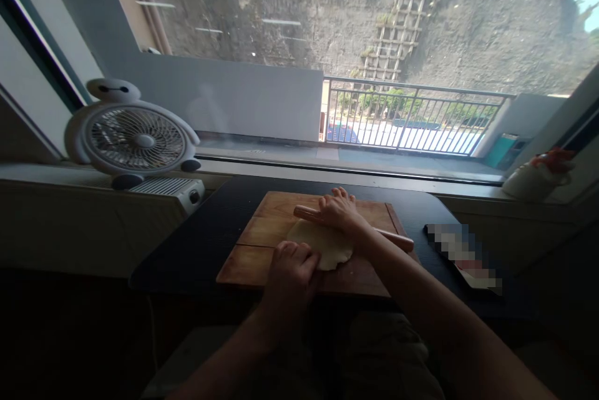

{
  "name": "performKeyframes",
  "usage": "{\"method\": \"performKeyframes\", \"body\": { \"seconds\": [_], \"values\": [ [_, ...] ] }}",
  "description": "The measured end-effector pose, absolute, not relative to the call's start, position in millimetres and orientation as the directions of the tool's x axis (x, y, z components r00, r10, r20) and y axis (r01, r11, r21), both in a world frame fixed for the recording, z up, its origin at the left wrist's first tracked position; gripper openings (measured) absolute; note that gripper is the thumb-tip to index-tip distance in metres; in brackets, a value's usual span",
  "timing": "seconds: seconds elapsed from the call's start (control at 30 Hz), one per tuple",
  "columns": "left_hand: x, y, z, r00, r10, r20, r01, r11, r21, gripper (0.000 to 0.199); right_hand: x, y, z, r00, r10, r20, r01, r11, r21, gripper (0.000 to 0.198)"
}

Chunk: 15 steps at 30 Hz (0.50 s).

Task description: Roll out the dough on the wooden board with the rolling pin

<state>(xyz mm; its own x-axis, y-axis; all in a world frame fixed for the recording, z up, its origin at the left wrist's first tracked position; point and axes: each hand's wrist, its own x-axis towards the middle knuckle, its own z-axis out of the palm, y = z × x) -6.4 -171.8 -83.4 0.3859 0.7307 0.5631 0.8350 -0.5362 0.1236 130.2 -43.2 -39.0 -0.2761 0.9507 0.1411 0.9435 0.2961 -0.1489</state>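
**Pressing a rolling pin over dough by the window**

Your right hand point(340, 211) is lying palm-down across the rolling pin point(354, 227), fingers stretched flat over it rather than curled round, and pressing it against the far edge of the dough point(322, 248). Your left hand point(291, 268) is resting on the near edge of the dough with the fingers bent under; whether it is pinching the dough or just holding it down, you cannot tell from here.

The dough is lying as a pale flat round near the middle of the wooden board point(262, 244), with the pin running slantwise across the board from upper left to lower right, its right end sticking out past your wrist. The board is sitting on a dark table point(206, 244) pushed up against the sill.

To your left, a white fan point(133, 136) with a round grille is standing on a small heater point(171, 190) beside the table. To your right, a blurred flat object point(463, 256) is lying on the table, and a white jug point(538, 178) is standing on the sill. Beyond the wide window point(327, 63), a balcony railing point(412, 118) and a grey rock face are showing in daylight.
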Motion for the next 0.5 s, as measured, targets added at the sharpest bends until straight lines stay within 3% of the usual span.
{"method": "performKeyframes", "body": {
  "seconds": [0.1, 0.23, 0.3, 0.4, 0.5],
  "values": [
    [-7, -171, -84, 0.381, 0.728, 0.57, 0.83, -0.541, 0.136, 0.019, 129, -43, -36, -0.279, 0.955, 0.101, 0.942, 0.292, -0.164, 0.049],
    [-7, -169, -86, 0.372, 0.724, 0.58, 0.827, -0.542, 0.146, 0.02, 127, -60, -46, -0.399, 0.882, 0.253, 0.889, 0.439, -0.129, 0.052],
    [-6, -169, -86, 0.367, 0.719, 0.591, 0.824, -0.546, 0.152, 0.02, 126, -56, -45, -0.358, 0.889, 0.286, 0.908, 0.403, -0.114, 0.051],
    [-6, -170, -85, 0.353, 0.714, 0.604, 0.818, -0.549, 0.171, 0.02, 126, -42, -41, -0.238, 0.944, 0.228, 0.953, 0.273, -0.135, 0.049],
    [-6, -170, -85, 0.351, 0.719, 0.6, 0.819, -0.547, 0.176, 0.02, 124, -42, -44, -0.284, 0.94, 0.187, 0.937, 0.314, -0.155, 0.05]
  ]
}}
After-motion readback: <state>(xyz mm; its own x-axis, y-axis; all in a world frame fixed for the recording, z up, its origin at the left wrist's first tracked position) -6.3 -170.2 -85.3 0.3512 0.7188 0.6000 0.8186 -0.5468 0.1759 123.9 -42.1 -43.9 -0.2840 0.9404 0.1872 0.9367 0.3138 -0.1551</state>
